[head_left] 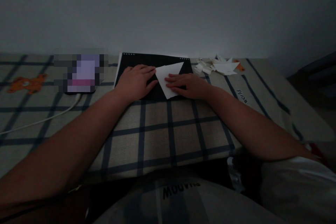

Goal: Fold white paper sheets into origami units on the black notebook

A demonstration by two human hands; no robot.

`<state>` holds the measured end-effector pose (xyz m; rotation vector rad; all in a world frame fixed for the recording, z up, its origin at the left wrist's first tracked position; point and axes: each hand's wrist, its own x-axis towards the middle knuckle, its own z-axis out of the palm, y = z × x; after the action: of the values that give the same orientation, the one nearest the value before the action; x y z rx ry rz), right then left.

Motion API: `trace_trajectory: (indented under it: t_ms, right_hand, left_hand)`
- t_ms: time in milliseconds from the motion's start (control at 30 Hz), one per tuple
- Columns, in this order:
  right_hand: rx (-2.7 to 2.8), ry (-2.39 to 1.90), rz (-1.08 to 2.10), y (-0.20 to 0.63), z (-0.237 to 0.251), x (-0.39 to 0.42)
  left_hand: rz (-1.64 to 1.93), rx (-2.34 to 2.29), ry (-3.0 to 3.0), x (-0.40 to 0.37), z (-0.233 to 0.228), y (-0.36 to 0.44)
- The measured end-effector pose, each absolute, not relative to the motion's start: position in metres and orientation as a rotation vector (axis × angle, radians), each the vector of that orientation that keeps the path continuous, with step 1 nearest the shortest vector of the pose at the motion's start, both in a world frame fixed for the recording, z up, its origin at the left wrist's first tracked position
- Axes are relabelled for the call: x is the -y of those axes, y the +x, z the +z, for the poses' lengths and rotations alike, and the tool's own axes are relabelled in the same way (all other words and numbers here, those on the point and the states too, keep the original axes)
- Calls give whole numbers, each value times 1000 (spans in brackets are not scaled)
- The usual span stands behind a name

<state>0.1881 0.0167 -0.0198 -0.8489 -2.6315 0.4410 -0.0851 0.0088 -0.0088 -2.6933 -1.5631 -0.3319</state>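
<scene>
- Head view: the left hand (pixel 136 81) lies flat, palm down, on a black pad (pixel 126 71). Its fingers are stretched out and close together. It grips nothing. The fingertips touch the left edge of a white paper (pixel 169 73).
- The right hand (pixel 187 84) also lies flat, palm down. Its fingers point left and press on the near part of the white paper. It does not pinch or wrap around anything.
- The white paper sits on the black pad, between the two hands. It is folded into a pointy shape. One sharp corner points far and right, and another points near. It lies flat and looks clean and bright in the dim light.
- The black pad rests on a bed cover (pixel 157 126) with dark blue lines in squares. The pad is at the far side, close to the wall (pixel 168 10).
- To the right of the pad, a small heap of white paper scraps (pixel 219 66) lies on the cover.
- To the left of the pad there is a blurred-out thing, with a white cable (pixel 39 120) running from it toward the near left.
- An orange animal picture (pixel 27 83) is on the cover at the far left.
</scene>
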Motion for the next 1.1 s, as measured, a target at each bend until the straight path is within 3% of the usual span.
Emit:
trace_trajectory:
  t_ms: [367,1100]
  right_hand:
    - [2643,-849,416,188,-20,-16]
    - [2603,-813,476,191,-25,-19]
  left_hand:
    - [-383,1452,-2688,-6,-7,-86]
    - [-526,574,-3001,1,-11,-85]
